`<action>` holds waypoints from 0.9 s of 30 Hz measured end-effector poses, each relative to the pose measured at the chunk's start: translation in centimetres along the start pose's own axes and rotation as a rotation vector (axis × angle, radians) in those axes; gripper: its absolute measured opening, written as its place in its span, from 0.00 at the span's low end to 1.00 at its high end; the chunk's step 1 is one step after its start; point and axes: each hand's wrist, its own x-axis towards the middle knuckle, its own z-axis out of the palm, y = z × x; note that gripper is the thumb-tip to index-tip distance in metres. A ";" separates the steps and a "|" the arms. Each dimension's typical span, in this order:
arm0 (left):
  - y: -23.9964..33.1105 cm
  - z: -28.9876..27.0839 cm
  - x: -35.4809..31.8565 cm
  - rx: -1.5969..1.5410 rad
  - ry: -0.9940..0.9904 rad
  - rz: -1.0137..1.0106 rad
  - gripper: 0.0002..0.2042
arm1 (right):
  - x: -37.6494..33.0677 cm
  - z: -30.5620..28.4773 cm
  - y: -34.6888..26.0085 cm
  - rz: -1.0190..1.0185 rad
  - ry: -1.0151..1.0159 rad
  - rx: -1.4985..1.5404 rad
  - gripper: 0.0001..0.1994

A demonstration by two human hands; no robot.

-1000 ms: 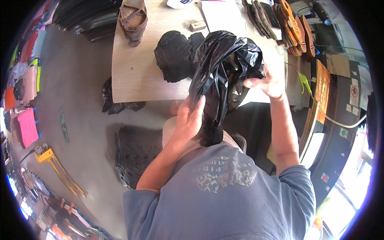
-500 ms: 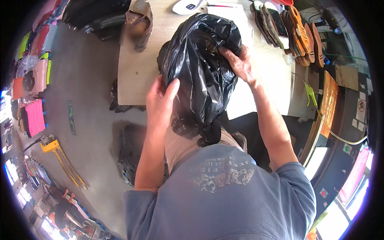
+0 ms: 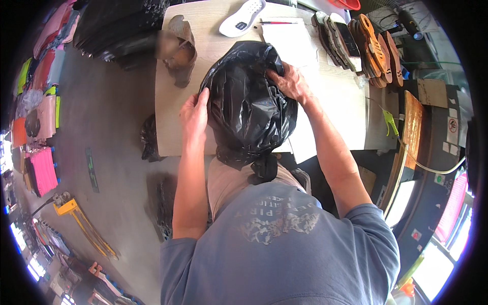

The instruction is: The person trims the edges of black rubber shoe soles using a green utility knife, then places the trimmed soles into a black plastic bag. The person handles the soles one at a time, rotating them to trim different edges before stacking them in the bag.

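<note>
A black plastic bag (image 3: 243, 104) is held at the near edge of the table, its rounded mouth facing up and its gathered bottom hanging over my lap. My left hand (image 3: 194, 116) pinches the bag's left rim between thumb and fingers. On the right side, my right hand (image 3: 290, 83) grips the rim, with the thumb inside the fold. Dark, creased plastic fills the opening, and I cannot make out whether anything lies inside.
On the table (image 3: 170, 119) lie a white shoe sole (image 3: 241, 19), a red pen (image 3: 278, 22), white paper (image 3: 292, 43) and a brown curved piece (image 3: 180, 53). Stacked soles (image 3: 373, 48) and a phone (image 3: 346, 39) stand right. A yellow pallet jack (image 3: 84, 223) is on the floor.
The bag has come lower and toward me, and its mouth is spread rounder and wider. Both hands have shifted slightly left with it, still gripping the rim.
</note>
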 end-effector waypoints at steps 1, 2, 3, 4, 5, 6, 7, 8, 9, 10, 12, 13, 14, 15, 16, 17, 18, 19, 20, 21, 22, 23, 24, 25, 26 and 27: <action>-0.8 -0.3 0.8 -0.023 -0.008 -0.043 0.17 | 0.1 0.5 0.7 0.016 -0.010 0.033 0.22; -1.8 -0.7 1.4 -0.065 -0.035 -0.064 0.17 | 0.2 1.0 1.6 0.033 -0.020 0.066 0.21; -2.7 -1.1 2.0 -0.056 -0.016 -0.118 0.17 | 0.2 1.6 2.7 0.017 -0.025 0.103 0.21; -3.6 -1.4 2.4 -0.066 -0.016 -0.148 0.17 | 0.0 2.3 4.0 -0.054 -0.027 0.162 0.17; -4.4 -1.7 2.8 -0.077 -0.016 -0.178 0.17 | 0.1 2.9 5.3 0.012 -0.060 0.139 0.16; -5.3 -2.0 2.7 -0.059 0.010 -0.225 0.15 | 0.0 3.5 6.7 -0.003 -0.077 0.136 0.15; -5.9 -2.0 2.8 -0.118 0.006 -0.240 0.15 | -0.3 4.4 8.0 -0.020 -0.094 0.133 0.14; -6.4 -2.0 2.8 -0.191 -0.002 -0.233 0.15 | -0.9 5.2 9.1 0.115 -0.086 0.524 0.15; -6.7 -1.9 2.6 -0.256 -0.003 -0.275 0.14 | -1.1 5.8 9.8 0.056 -0.095 0.641 0.19; -6.7 -2.2 2.5 -0.175 -0.017 -0.278 0.14 | -1.2 6.1 10.2 0.083 -0.093 0.718 0.24; -6.4 -2.2 1.5 -0.305 -0.052 -0.261 0.14 | -2.2 5.4 10.2 0.216 -0.103 0.644 0.32; -6.1 -2.3 0.7 -0.371 -0.064 -0.263 0.14 | -3.2 4.9 9.6 0.202 -0.043 0.696 0.31; -5.7 -2.7 -0.1 -0.375 -0.074 -0.297 0.14 | -4.2 3.5 8.8 0.207 -0.072 0.739 0.30; -5.2 -3.2 -1.1 -0.391 -0.108 -0.306 0.14 | -5.2 2.5 7.8 0.211 -0.095 0.780 0.29; -4.9 -3.6 -2.0 -0.426 -0.139 -0.314 0.14 | -6.2 1.8 6.6 0.094 -0.044 0.759 0.31; -4.7 -3.8 -3.1 -0.413 -0.198 -0.288 0.14 | -7.2 1.1 5.4 0.094 -0.027 0.729 0.33; -4.8 -4.2 -4.4 -0.418 -0.253 -0.266 0.14 | -8.6 0.5 4.5 0.212 -0.010 0.716 0.35; -5.0 -4.5 -5.6 -0.455 -0.344 -0.199 0.14 | -9.8 0.0 3.8 0.278 0.004 0.698 0.36; -5.2 -4.8 -6.4 -0.398 -0.323 -0.257 0.15 | -10.5 0.2 3.3 0.382 -0.019 0.857 0.40; -5.6 -5.0 -7.1 -0.370 -0.344 -0.268 0.16 | -11.6 -0.2 3.1 0.382 -0.071 0.941 0.37; -6.1 -5.2 -7.4 -0.340 -0.366 -0.280 0.17 | -12.3 0.2 3.2 0.417 -0.030 0.994 0.33; -6.8 -5.2 -7.7 -0.340 -0.363 -0.290 0.17 | -12.9 0.7 3.5 0.419 0.015 1.055 0.29; -7.6 -5.2 -7.9 -0.340 -0.360 -0.302 0.16 | -13.3 1.2 4.1 0.440 0.041 1.151 0.26; -8.4 -5.3 -8.0 -0.328 -0.334 -0.340 0.16 | -13.5 1.9 4.8 0.458 0.065 1.247 0.23; -9.3 -5.4 -8.0 -0.245 -0.370 -0.266 0.16 | -13.7 2.6 5.7 0.472 0.091 1.343 0.21; -10.2 -5.5 -7.8 -0.156 -0.343 -0.248 0.14 | -14.0 3.5 6.6 0.526 0.155 1.359 0.17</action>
